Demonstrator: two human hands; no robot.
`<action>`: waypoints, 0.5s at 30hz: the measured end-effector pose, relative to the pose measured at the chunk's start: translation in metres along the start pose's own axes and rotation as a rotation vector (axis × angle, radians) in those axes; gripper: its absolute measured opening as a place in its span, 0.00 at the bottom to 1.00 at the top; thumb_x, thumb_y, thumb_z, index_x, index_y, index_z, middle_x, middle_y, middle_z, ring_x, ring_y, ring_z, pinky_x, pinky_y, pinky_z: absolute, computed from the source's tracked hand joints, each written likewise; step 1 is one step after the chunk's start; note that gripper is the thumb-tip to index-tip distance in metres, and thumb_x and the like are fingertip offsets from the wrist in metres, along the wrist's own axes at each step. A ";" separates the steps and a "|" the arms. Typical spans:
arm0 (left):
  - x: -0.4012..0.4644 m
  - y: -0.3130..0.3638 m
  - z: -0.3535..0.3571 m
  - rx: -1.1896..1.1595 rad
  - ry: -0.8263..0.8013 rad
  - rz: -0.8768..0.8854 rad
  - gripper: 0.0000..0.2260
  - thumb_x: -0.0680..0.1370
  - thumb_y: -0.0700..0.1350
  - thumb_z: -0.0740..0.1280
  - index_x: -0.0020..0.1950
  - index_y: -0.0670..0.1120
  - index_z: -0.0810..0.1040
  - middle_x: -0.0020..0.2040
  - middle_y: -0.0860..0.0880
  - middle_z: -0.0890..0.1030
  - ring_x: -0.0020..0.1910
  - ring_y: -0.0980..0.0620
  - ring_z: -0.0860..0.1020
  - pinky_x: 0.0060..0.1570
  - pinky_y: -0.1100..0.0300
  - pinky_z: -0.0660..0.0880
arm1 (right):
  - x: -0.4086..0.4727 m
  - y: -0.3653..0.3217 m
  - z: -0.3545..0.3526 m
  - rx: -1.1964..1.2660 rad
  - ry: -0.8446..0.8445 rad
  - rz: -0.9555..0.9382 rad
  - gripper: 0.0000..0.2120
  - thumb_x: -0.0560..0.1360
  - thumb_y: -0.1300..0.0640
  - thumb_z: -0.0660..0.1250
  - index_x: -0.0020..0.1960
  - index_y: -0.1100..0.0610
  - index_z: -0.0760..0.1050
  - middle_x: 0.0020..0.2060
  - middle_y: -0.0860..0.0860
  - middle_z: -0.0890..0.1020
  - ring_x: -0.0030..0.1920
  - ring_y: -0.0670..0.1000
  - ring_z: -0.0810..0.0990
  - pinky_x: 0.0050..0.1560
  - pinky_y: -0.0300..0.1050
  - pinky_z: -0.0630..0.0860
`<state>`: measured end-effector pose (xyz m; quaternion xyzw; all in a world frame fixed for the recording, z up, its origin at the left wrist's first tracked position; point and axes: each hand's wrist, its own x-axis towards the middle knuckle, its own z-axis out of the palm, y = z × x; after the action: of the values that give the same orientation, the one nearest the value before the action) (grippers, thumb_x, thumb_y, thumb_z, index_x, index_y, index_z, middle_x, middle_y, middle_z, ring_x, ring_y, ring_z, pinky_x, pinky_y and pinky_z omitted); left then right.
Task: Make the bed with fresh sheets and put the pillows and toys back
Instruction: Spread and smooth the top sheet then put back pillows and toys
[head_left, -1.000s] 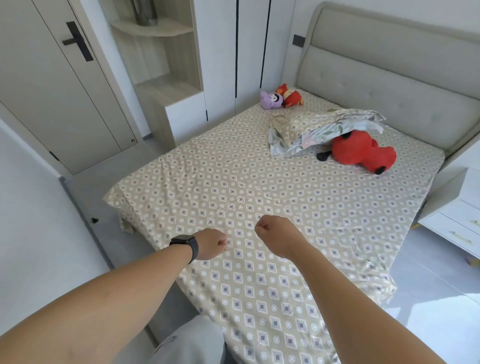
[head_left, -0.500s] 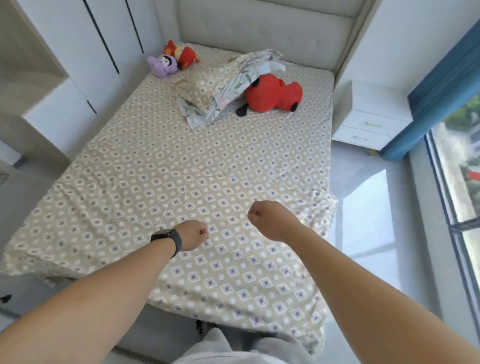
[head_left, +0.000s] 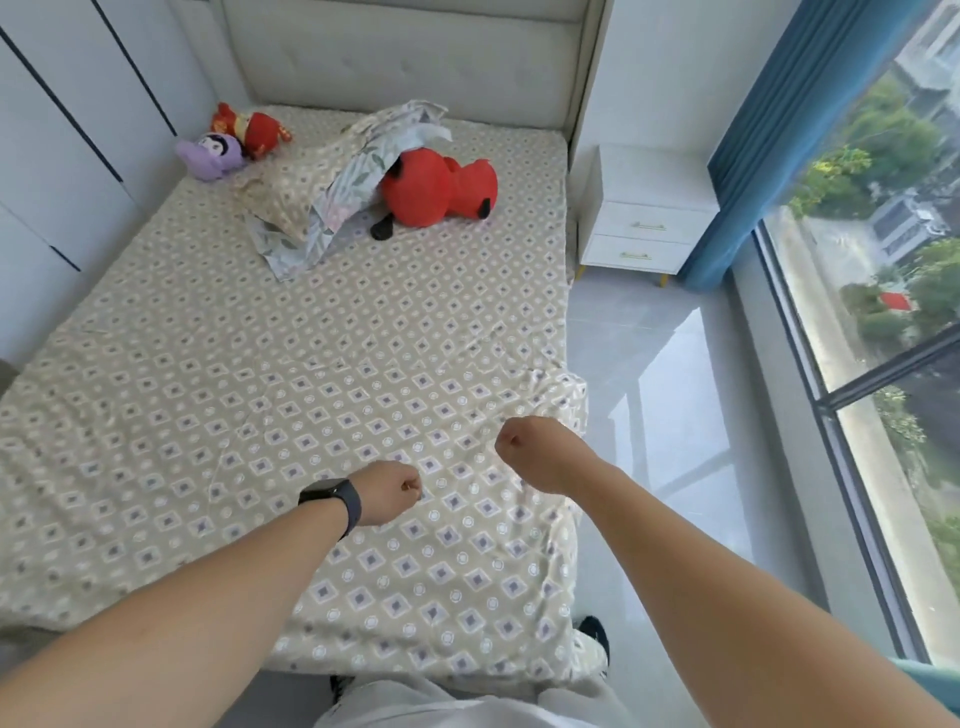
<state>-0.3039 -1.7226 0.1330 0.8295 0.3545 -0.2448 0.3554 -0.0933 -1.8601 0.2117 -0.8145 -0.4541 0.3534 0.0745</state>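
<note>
both hands over the patterned sheet (head_left: 311, 364) in the lower middle of the frame: left hand (head_left: 387, 491) and right hand (head_left: 530, 454) curled into fists, holding nothing visible. near the headboard, upper middle: pillow (head_left: 291, 192), big red toy (head_left: 436, 189) beside it; purple toy (head_left: 213, 156) and small red toy (head_left: 254, 127) in upper left.

Matt cloth sheet (head_left: 322, 364); glossy floor (head_left: 670, 374).
</note>
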 end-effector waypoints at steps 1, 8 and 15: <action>0.003 0.014 0.004 -0.004 0.019 -0.015 0.11 0.82 0.46 0.58 0.53 0.48 0.80 0.43 0.55 0.78 0.38 0.54 0.75 0.38 0.61 0.72 | 0.002 0.017 -0.004 -0.012 -0.018 -0.015 0.11 0.80 0.53 0.55 0.50 0.53 0.76 0.45 0.49 0.80 0.45 0.55 0.81 0.48 0.52 0.80; 0.009 0.117 0.064 -0.123 0.120 -0.077 0.10 0.83 0.45 0.59 0.53 0.51 0.80 0.49 0.53 0.80 0.41 0.55 0.78 0.41 0.61 0.74 | 0.012 0.117 -0.054 -0.140 -0.137 -0.115 0.12 0.80 0.54 0.56 0.52 0.54 0.78 0.48 0.51 0.81 0.48 0.55 0.82 0.49 0.50 0.81; 0.001 0.158 0.078 -0.188 0.212 -0.120 0.10 0.82 0.46 0.59 0.53 0.53 0.81 0.50 0.57 0.79 0.48 0.54 0.78 0.51 0.57 0.76 | 0.017 0.142 -0.071 -0.066 -0.116 -0.191 0.09 0.77 0.54 0.57 0.46 0.52 0.76 0.41 0.48 0.81 0.39 0.53 0.79 0.42 0.50 0.79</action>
<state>-0.1946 -1.8600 0.1495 0.7912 0.4602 -0.1422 0.3768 0.0557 -1.9139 0.1932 -0.7475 -0.5447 0.3761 0.0545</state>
